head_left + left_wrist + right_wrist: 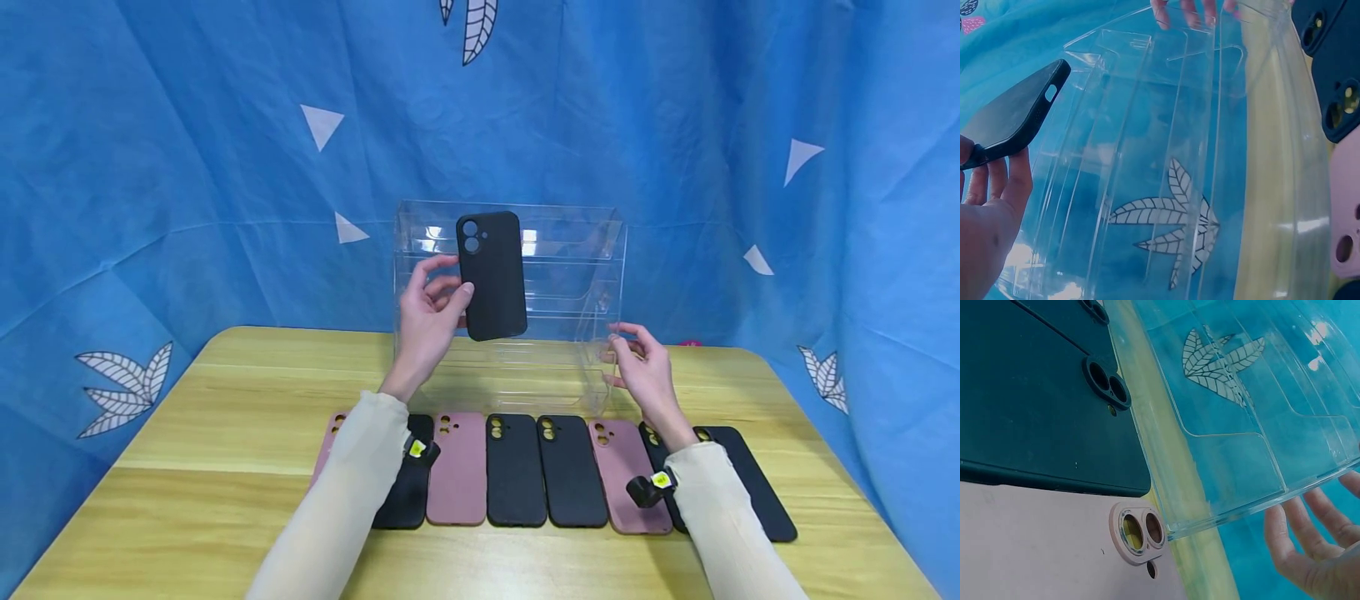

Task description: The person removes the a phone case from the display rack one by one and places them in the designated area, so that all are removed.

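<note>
In the head view my left hand (pixel 429 321) pinches a black phone case (pixel 495 279) by its left edge, thumb in front. The case is raised upright before a clear plastic tiered rack (pixel 555 354), its camera cutouts at the upper left. The left wrist view shows the same phone case (pixel 1022 115) tilted, with fingers beneath it. At the rack's right side, my right hand (pixel 647 371) rests its extended fingertips along the side wall. In the right wrist view, those fingers (pixel 1313 531) lie against the clear side panel.
A row of phone cases lies in front of the rack, among them a pink case (pixel 457 475), a black case (pixel 516 475) and another pink case (pixel 622 467). My forearms overlap some of them. Behind the wooden table (pixel 187 467) hangs a blue patterned cloth (pixel 225 167).
</note>
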A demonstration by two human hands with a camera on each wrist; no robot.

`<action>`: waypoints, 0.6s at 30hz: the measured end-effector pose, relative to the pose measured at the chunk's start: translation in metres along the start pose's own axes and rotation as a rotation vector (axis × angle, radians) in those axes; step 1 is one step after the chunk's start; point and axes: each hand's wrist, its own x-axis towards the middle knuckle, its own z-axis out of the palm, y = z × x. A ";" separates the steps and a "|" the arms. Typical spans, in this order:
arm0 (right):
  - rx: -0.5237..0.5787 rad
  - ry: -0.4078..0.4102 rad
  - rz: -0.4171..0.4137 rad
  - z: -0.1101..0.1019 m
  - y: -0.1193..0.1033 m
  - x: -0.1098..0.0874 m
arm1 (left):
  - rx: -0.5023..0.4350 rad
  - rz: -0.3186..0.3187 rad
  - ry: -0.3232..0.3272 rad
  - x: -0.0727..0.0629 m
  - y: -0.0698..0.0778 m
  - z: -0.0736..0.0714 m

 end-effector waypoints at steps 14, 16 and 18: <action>-0.011 0.010 -0.005 0.001 0.001 0.000 | 0.057 -0.037 0.019 -0.021 -0.007 -0.026; -0.015 0.010 -0.006 0.001 0.001 0.000 | 0.047 -0.044 0.016 -0.024 -0.007 -0.030; -0.018 0.011 -0.007 0.001 0.000 0.000 | 0.040 -0.055 0.013 -0.027 -0.008 -0.035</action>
